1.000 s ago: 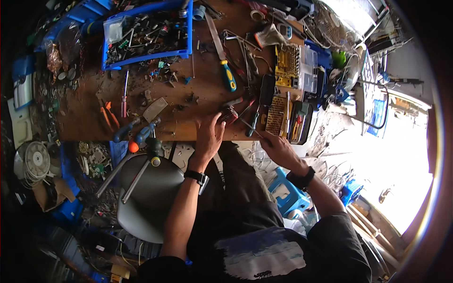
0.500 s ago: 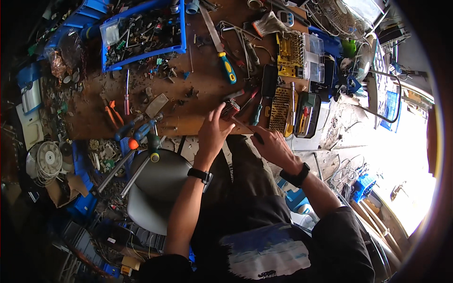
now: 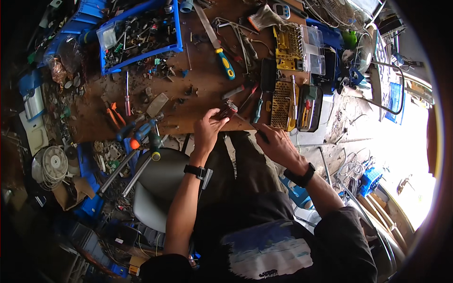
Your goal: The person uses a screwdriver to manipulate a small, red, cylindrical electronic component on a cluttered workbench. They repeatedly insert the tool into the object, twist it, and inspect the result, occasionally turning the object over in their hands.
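Observation:
At the front edge of the wooden bench, my left hand (image 3: pixel 207 128) has its fingers closed on a small red-and-metal part (image 3: pixel 228 110). My right hand (image 3: pixel 276 144) grips the dark handle of a screwdriver (image 3: pixel 246 120), whose thin shaft reaches up-left to that part; its tip is too small to make out. Just beyond lie a grey-and-red tool (image 3: pixel 233 92), a red-handled tool (image 3: pixel 253 89) and a teal-handled screwdriver (image 3: pixel 258 111). A yellow bit set (image 3: pixel 283 104) is to the right of these.
A blue tray (image 3: pixel 141 65) of small parts, a file (image 3: pixel 225 62), orange-handled pliers (image 3: pixel 114 115) and several tools lie on the bench (image 3: pixel 179 113). Large tools (image 3: pixel 139 144) overhang its edge above a grey chair (image 3: pixel 148 207). A fan (image 3: pixel 52 160) stands left, a blue crate (image 3: pixel 370 181) right.
My left fingers rose and spread briefly, then came down and closed round the red part. My right hand has shifted slightly up the picture, still holding the screwdriver against it.

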The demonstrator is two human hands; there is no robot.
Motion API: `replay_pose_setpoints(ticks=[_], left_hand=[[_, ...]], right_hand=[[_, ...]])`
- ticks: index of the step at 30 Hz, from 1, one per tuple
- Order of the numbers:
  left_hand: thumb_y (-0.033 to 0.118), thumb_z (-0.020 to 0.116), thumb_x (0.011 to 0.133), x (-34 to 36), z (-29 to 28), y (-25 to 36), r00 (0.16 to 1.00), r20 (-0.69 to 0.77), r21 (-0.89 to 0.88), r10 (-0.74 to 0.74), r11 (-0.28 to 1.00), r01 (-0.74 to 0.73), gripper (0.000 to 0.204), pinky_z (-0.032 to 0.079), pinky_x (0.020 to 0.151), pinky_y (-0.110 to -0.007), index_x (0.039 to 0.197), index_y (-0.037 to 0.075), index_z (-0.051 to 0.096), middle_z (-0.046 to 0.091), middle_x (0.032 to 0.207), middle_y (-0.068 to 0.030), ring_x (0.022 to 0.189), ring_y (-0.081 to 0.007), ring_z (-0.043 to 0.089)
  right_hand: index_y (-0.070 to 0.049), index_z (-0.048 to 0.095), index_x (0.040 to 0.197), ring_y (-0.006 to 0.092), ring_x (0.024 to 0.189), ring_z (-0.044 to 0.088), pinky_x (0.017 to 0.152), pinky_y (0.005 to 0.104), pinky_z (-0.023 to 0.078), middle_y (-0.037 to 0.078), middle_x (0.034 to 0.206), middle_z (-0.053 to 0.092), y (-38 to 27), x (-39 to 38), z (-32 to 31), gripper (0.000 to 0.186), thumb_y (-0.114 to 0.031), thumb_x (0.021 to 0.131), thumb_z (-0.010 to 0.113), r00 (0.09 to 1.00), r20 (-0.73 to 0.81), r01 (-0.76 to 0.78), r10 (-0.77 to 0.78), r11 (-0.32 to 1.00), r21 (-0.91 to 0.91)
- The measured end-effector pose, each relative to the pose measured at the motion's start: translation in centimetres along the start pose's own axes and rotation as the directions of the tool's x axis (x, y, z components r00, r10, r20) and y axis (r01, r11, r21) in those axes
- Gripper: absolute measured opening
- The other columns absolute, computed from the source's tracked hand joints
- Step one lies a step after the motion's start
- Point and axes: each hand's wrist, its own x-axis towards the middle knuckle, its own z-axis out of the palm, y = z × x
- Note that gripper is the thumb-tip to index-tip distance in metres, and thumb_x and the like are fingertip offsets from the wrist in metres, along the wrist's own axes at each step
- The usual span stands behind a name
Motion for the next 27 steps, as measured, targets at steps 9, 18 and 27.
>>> replay_pose_setpoints(ticks=[9, 18, 27], left_hand=[[0.017, 0.079, 0.097, -0.2, 0.3, -0.1, 0.994, -0.016, 0.109, -0.107, 0.988, 0.109, 0.037, 0.061, 0.084, -0.036, 0.128, 0.000, 0.068, 0.075, 0.106, -0.0157, 0.091, -0.0282, 0.078], [0.018, 0.088, 0.083, 0.4, -1.2, 2.6, 0.889, 0.333, 0.586, 0.314, 0.670, -0.456, 0.072, 0.038, 0.123, -0.057, 0.149, 0.018, 0.060, 0.061, 0.144, -0.0073, 0.137, -0.0350, 0.056], [0.026, 0.096, 0.076, -0.8, -1.1, -0.4, 0.937, 0.001, 0.548, 0.350, 0.784, -0.294, 0.080, 0.044, 0.111, -0.055, 0.144, 0.010, 0.057, 0.064, 0.125, -0.0117, 0.120, -0.0346, 0.061]], right_hand=[[-0.004, 0.067, 0.132, 0.0446, 0.103, 0.071, 0.091, 0.0512, 0.056, 0.026, 0.105, 0.075, 0.3, -0.9, 1.2, 0.038, -0.023, 0.100, 0.067, 0.991, 0.048, -0.124, 0.121, 0.991, 0.059], [-0.003, 0.066, 0.132, 0.0441, 0.079, 0.071, 0.075, 0.0515, 0.056, 0.024, 0.084, 0.073, 0.3, -2.1, 1.9, 0.037, -0.023, 0.100, 0.066, 0.980, 0.050, -0.198, 0.193, 0.973, 0.117], [0.001, 0.066, 0.132, 0.0452, 0.087, 0.070, 0.079, 0.0514, 0.056, 0.028, 0.097, 0.073, -0.4, -3.0, 3.6, 0.038, -0.017, 0.098, 0.067, 0.994, -0.019, -0.104, 0.112, 0.963, 0.249]])
